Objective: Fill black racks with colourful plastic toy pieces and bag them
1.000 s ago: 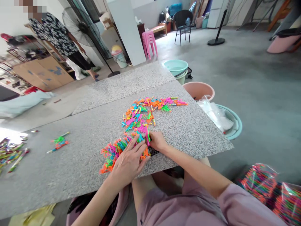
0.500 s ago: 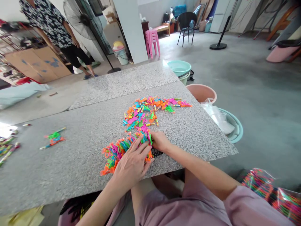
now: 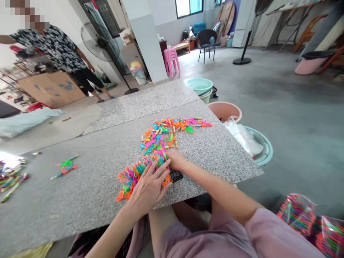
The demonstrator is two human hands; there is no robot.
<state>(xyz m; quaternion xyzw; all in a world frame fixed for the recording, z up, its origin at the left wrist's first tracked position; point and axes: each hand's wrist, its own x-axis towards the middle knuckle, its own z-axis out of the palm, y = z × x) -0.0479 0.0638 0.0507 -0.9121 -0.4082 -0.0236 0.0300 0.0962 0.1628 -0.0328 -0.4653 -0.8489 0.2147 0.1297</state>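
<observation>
A packed row of small bright plastic pieces [image 3: 130, 178], orange, pink, green and blue, stands near the front edge of the speckled stone table [image 3: 102, 182]. Across the row's right part lies my left hand [image 3: 151, 182], its fingers stretched out over the tops. My right hand [image 3: 175, 159] is closed at the row's right end, fingers curled against the pieces; what it pinches is hidden. Under it shows part of a black mesh basket [image 3: 176, 176]. Just beyond is a loose heap of similar plastic pieces [image 3: 157, 138], some with striped tubes.
Two green and orange pieces [image 3: 67, 164] lie at the left, with several striped tubes [image 3: 13, 179] farther left. Basins, one pink [image 3: 228, 107], stand past the right edge. Bags of coloured pieces [image 3: 298, 215] sit at lower right. A person [image 3: 61, 53] stands beyond the table.
The view has tilted up and shifted slightly. My right hand has moved a little toward my left hand at the row's end. The standing person has raised an arm.
</observation>
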